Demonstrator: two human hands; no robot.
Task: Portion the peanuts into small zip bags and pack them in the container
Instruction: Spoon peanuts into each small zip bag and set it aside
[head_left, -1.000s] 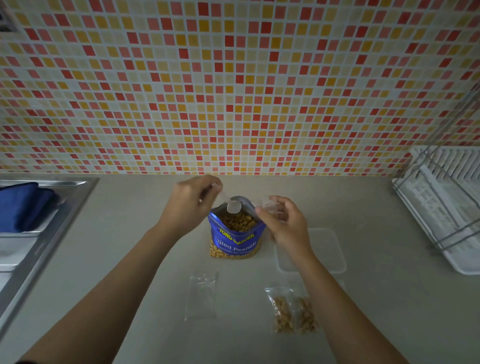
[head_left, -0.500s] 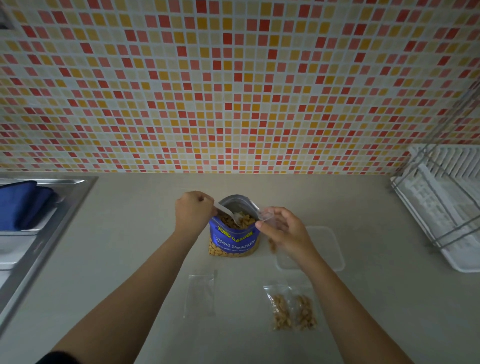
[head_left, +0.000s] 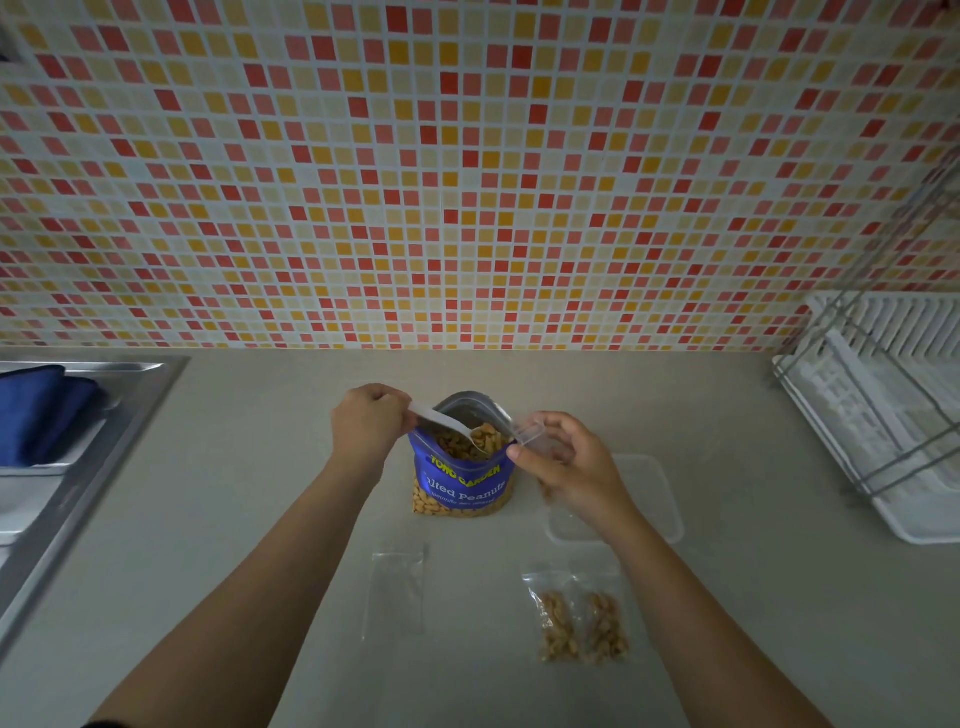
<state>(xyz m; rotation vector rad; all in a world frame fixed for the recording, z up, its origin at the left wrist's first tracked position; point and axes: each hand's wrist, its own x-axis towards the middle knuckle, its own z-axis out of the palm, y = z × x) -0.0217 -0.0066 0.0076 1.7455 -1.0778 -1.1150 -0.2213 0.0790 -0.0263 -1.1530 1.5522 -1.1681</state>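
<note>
Thin clear film makes the small zip bag light, limp and slippery. It is probably best held at its stiffer zip rim. The right hand pinches it there between thumb and curled fingers, with the mouth turned toward the peanut bag just left of those fingers. The left hand is clenched round the handle of a white spoon, and the bowl rests among the loose peanuts to the right of its knuckles. Peanuts roll freely, so a level spoon is advisable. The container lies just right of the right palm. Two filled bags and an empty bag lie nearer the body.
</note>
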